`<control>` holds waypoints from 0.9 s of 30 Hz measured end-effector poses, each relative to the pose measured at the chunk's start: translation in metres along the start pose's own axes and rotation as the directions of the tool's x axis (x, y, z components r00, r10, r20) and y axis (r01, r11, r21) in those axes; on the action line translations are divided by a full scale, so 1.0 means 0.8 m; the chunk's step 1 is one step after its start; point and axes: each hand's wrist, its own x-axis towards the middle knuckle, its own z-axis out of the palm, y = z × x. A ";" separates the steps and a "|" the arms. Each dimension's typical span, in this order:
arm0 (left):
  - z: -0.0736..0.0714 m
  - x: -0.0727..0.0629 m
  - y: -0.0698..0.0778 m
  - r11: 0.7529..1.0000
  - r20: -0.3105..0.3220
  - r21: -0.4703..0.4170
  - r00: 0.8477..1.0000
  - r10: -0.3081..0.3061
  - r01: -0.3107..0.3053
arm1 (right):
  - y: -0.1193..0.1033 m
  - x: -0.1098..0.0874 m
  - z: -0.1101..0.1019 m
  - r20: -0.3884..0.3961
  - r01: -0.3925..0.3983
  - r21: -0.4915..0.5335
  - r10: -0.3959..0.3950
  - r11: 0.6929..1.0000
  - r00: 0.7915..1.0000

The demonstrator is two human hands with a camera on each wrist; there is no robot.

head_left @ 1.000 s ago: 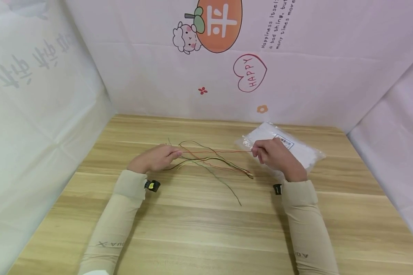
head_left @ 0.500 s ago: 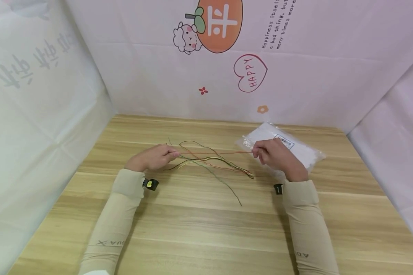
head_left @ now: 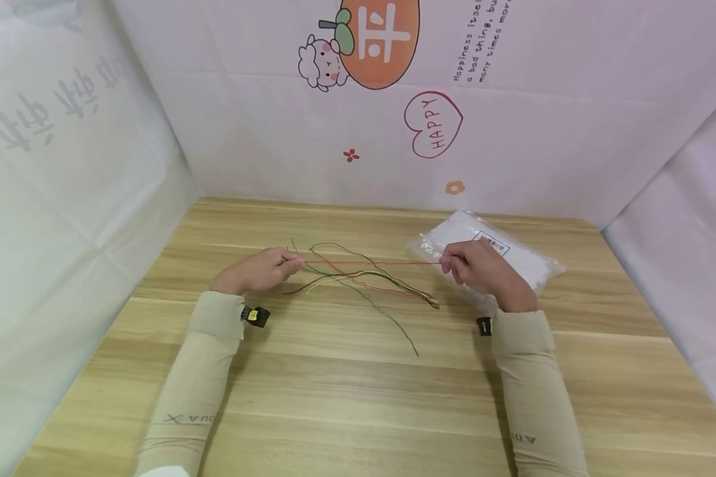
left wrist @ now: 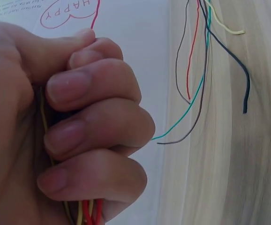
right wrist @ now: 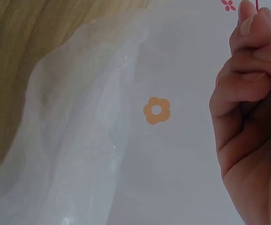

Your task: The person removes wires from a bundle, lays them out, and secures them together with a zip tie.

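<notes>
A thin red wire (head_left: 370,262) runs taut and nearly level between both hands, over the table. My left hand (head_left: 261,269) pinches it between thumb and forefinger. In the left wrist view the other fingers curl round a bundle of red and yellow wires (left wrist: 89,213) that shows below the little finger. My right hand (head_left: 476,267) pinches the red wire's other end with thumb and fingertips; that wire (right wrist: 257,4) rises from them in the right wrist view. Below, several loose wires lie crossed on the table, among them a green wire (head_left: 390,320) and a yellow wire (head_left: 319,283).
A clear plastic bag (head_left: 528,265) with white contents and a barcode label lies behind the right hand. White printed cloth (head_left: 262,132) walls in the back and sides of the wooden table (head_left: 358,397).
My left hand has shifted a little to the left, and my right hand slightly to the right. The stretch of red wire between them is longer. The loose wires lie as before.
</notes>
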 end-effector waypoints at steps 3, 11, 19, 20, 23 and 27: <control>-0.002 0.000 -0.003 1.000 -0.009 -0.025 1.000 -0.007 0.006 | 0.001 0.001 0.000 0.002 0.005 -0.001 -0.005 1.000 1.000; -0.006 0.000 -0.013 0.996 0.020 -0.092 1.000 0.015 -0.013 | 0.001 0.002 0.002 0.014 0.018 -0.002 -0.018 1.000 1.000; -0.010 -0.002 -0.021 0.995 0.019 -0.097 0.999 0.032 -0.030 | 0.002 0.004 0.007 0.037 0.029 -0.010 -0.029 1.000 0.999; -0.011 -0.003 -0.022 0.995 0.018 -0.098 1.000 0.026 -0.024 | 0.002 0.004 0.007 0.040 0.033 -0.011 -0.032 0.999 0.999; -0.013 -0.005 -0.023 0.995 0.019 -0.100 1.000 0.020 -0.018 | 0.002 0.004 0.008 0.044 0.039 -0.013 -0.038 0.999 0.998; -0.015 -0.007 -0.027 0.996 0.025 -0.087 1.000 0.012 -0.010 | 0.002 0.002 0.008 0.055 0.031 -0.006 -0.031 0.999 0.998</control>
